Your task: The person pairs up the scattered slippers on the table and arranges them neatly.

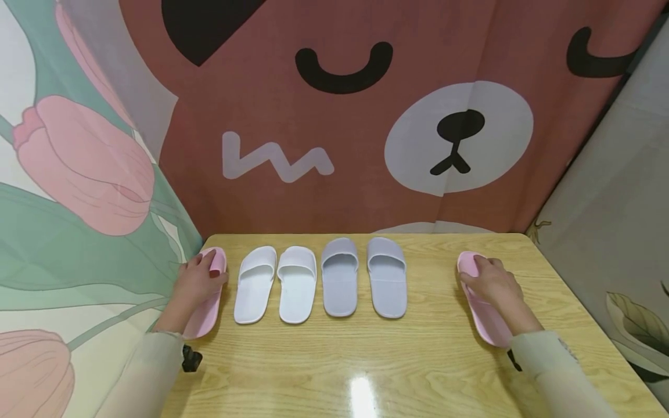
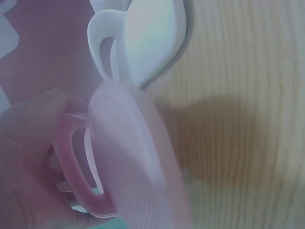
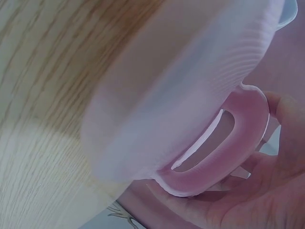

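Left pink slipper (image 1: 205, 305) at the table's left edge, gripped over the toe strap by the left hand (image 1: 197, 283), fingers curled round the band. Right pink slipper (image 1: 483, 307) well apart toward the table's right side, held the same way by the right hand (image 1: 493, 284), fingers bent over the strap. Between them, in a row along the far side of the table (image 1: 418, 371): white pair (image 1: 275, 283) just beside the left pink slipper, then grey pair (image 1: 364, 276), toes pointing away. Head view only: full row, both sleeves, bear-face cloth (image 1: 366, 116) behind the table, tulip-print cloth (image 1: 78, 174) at left. Left wrist view only: left pink slipper (image 2: 133, 162) from close up, strap opening visible, with fingers (image 2: 28, 157) wrapped round the strap; one white slipper (image 2: 143, 38) beyond it on the wood grain; whether the sole touches the table, not discernible. Right wrist view only: right pink slipper (image 3: 190, 95) filling the picture, ribbed surface and strap loop shown, fingers (image 3: 267, 191) hooked round the strap (image 3: 228, 157); contact with the table likewise not discernible.
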Motion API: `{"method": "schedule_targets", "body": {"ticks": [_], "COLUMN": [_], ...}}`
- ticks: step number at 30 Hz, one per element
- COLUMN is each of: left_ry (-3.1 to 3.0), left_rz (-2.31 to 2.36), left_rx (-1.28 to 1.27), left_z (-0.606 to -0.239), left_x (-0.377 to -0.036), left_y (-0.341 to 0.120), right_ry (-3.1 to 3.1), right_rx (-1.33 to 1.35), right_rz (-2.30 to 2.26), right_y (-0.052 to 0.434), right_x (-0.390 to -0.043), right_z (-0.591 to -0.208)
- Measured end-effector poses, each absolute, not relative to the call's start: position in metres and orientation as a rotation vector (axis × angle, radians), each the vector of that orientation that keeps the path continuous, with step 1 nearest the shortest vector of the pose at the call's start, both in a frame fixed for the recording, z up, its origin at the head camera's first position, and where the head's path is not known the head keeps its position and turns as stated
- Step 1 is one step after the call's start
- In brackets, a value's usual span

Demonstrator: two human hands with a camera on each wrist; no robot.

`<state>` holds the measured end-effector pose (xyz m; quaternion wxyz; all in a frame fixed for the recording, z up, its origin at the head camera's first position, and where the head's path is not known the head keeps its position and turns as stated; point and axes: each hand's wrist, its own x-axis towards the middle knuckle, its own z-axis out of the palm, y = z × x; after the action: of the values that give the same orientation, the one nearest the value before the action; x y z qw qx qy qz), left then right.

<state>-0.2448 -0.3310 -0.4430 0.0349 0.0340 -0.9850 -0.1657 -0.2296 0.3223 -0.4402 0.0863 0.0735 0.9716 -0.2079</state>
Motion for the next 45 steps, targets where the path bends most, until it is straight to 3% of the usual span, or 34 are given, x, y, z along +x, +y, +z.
{"method": "schedule_targets", "body": {"ticks": [45], "left_ry": [-2.984], "left_rz": [-0.526], "left_rx": [0.013], "left_z": [-0.429], "left_x": [-0.247], "left_y": [-0.302], "right_ry": [2.896], "right_rx": [0.207], "right_rz": [-0.645], "right_y": [0.327], "right_x": [-0.239], "right_z": [-0.441]}}
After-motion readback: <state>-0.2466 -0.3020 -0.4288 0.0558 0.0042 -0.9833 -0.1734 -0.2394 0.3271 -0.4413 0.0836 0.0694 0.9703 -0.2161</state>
